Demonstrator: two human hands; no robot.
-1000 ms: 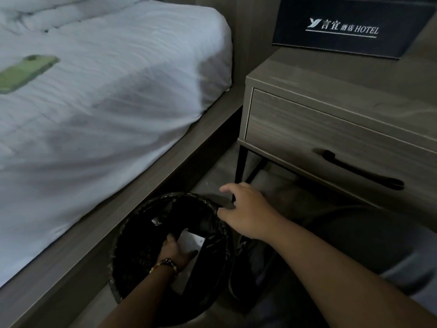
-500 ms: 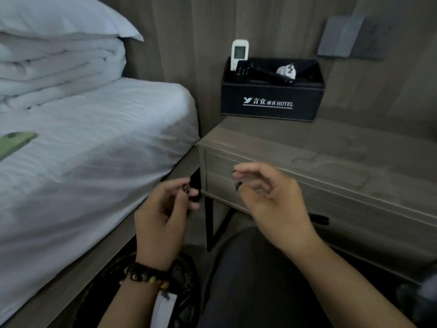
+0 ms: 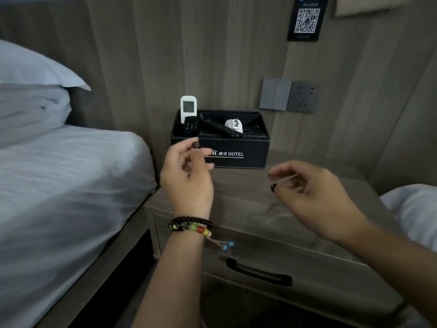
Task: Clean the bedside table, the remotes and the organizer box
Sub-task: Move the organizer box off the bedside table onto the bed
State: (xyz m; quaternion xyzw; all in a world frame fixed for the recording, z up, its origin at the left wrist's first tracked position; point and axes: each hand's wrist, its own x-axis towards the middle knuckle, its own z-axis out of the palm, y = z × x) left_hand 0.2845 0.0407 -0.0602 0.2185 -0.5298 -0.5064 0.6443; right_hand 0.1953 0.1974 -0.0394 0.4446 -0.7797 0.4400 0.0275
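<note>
A black organizer box (image 3: 236, 152) marked HOTEL stands at the back of the wooden bedside table (image 3: 272, 209). In its left slot stand a white remote (image 3: 188, 107) and a small black remote (image 3: 191, 126); a long black remote (image 3: 220, 127) and a white plug adapter (image 3: 234, 125) lie in its right part. My left hand (image 3: 186, 176), with bead bracelets on the wrist, hovers just in front of the box with loosely curled fingers and holds nothing. My right hand (image 3: 312, 195) hovers above the tabletop, fingers loosely curled and holding nothing.
A bed with white sheets (image 3: 59, 185) and a pillow (image 3: 35, 69) lies to the left. A second white bed corner (image 3: 413, 209) shows at right. Wall switches and a socket (image 3: 288, 94) and a QR sign (image 3: 307, 18) hang above. The drawer has a black handle (image 3: 257, 272).
My view has lifted from the black bin on the floor to the bedside table. Both hands have risen from the bin to above the tabletop, the left one nearing the box.
</note>
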